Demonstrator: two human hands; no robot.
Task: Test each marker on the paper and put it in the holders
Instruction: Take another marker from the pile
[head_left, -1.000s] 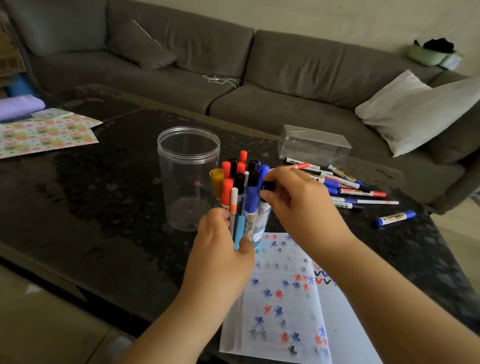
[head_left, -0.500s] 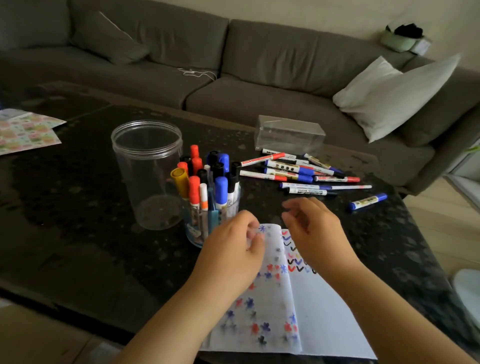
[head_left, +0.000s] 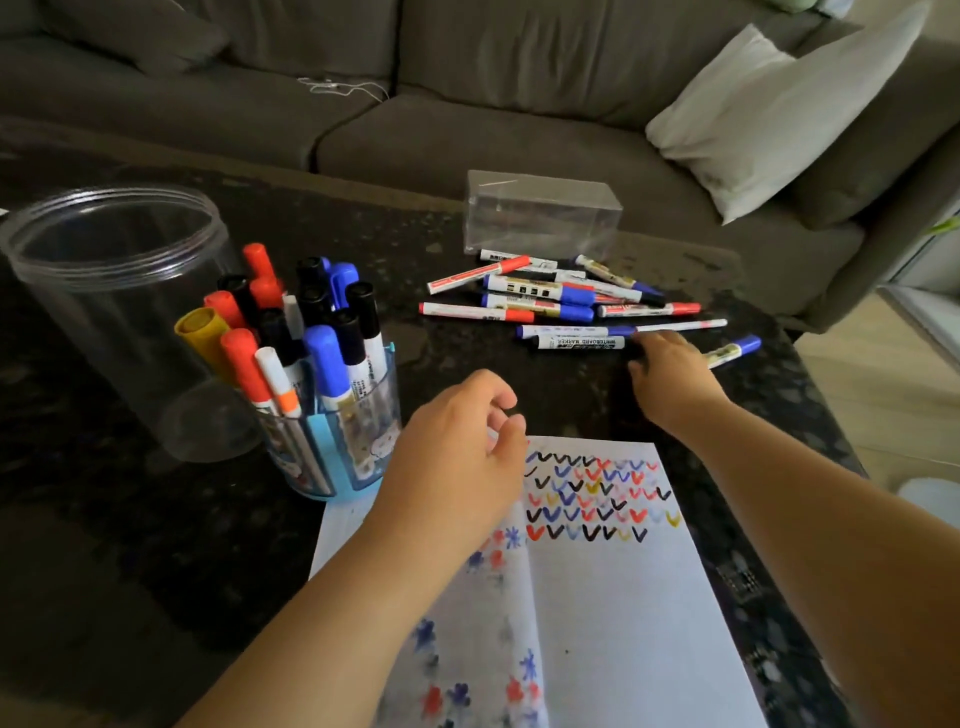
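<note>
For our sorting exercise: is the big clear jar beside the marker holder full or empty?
Empty. The clear jar shows only its bare base; the markers stand in the blue holder.

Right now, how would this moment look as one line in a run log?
step: fetching next marker | right hand: open, reaching the loose markers | left hand: on paper | blue holder: full | clear jar: empty
</note>
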